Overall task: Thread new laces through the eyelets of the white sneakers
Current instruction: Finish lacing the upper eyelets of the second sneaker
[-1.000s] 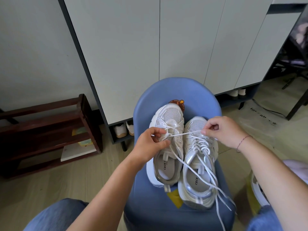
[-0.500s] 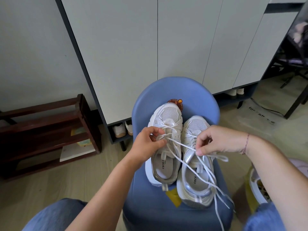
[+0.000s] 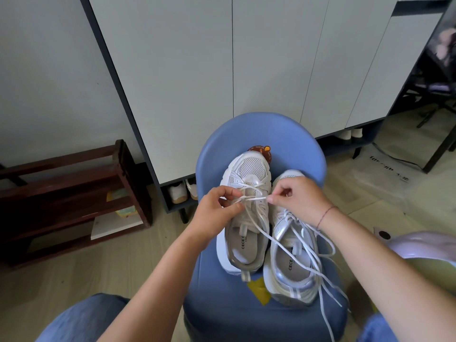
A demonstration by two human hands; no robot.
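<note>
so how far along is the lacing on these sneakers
Done: the right sneaker looks laced, ends trailing off the blue chair. In hand: the left hand and right hand pinch a lace taut across the left sneaker. Left: its rows nearer the opening, apparently.

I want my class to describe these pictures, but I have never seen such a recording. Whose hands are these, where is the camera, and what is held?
No machine here: a person works with two bare hands. The camera sits on their head, looking forward and down, so the arms reach in from below. Two white sneakers stand on a blue chair, toes away. The left hand and right hand each pinch one white lace, stretched between them over the left sneaker. The right sneaker carries laces too, loose ends trailing off the seat. Behind stands a white cabinet.
</note>
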